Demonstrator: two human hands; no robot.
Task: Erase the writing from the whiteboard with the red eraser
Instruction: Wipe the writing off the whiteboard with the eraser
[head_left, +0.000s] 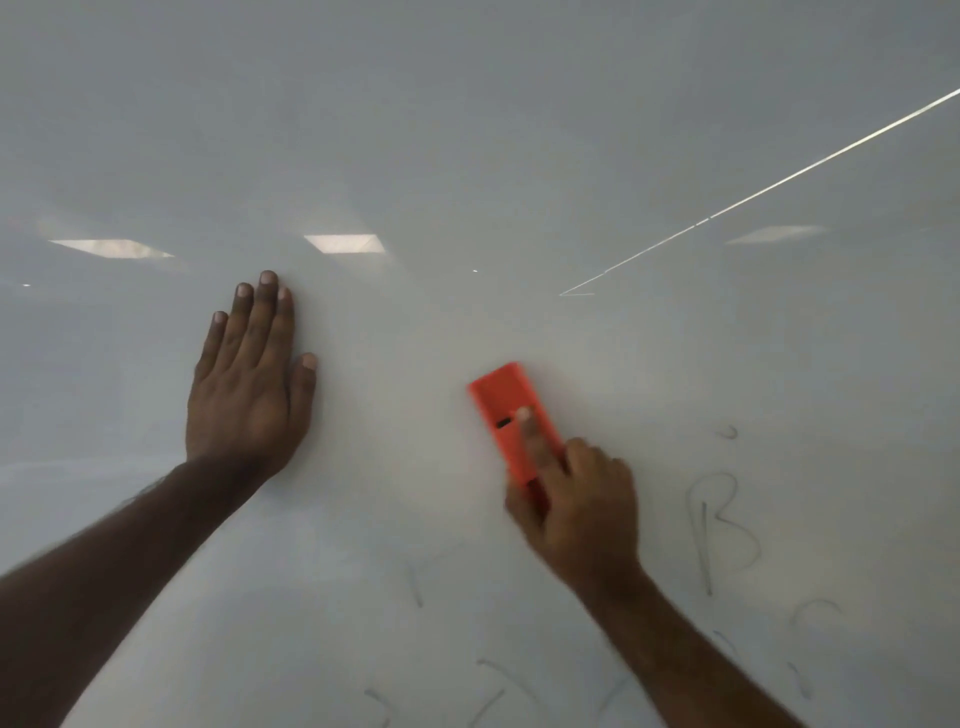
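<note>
Board: the whiteboard (467, 130) filled the view; its far and middle parts looked clean, with ceiling lights mirrored in it.
Writing: faint strokes lay along the near edge and to the near right, the plainest a letter "B" (722, 525), with scraps (493, 691) nearer the bottom.
Left hand: the left hand (249, 384) lay flat on the board, fingers spread, holding nothing, well apart from the writing.
Right hand: the right hand (582, 509) had its grip closed on the near end of the eraser (511, 415), forefinger laid along its back.
Eraser: it pressed on clean board near the middle, its long axis running from near right to far left.
Key relation: the writing lay right of and nearer than the eraser, so the grip sat between pad and marks; the right hand was much the nearer.
Judgement: the next stroke likely called for drawing the eraser back and rightward toward the "B".
</note>
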